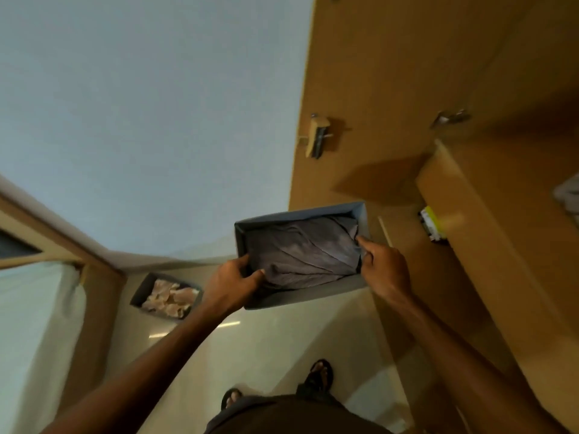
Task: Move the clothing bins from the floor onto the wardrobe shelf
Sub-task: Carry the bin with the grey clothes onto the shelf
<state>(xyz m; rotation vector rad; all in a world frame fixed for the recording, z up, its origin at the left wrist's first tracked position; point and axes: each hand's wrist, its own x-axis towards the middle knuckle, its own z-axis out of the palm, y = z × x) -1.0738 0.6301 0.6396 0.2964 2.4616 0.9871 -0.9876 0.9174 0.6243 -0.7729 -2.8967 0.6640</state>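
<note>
I hold a grey bin of folded grey cloth in the air above the floor, in front of the open wooden wardrobe. My left hand grips its left rim, thumb inside. My right hand clasps the right rim, index finger lying on the cloth. A second grey bin with pale peach clothing stands on the floor near the wall corner. To the right, a wardrobe shelf juts out at about the held bin's height.
The open wardrobe door with hinges rises behind the held bin. A bed with a pale sheet is at left. A small yellow-and-black item lies under the shelf. My sandalled feet stand on the glossy tiled floor.
</note>
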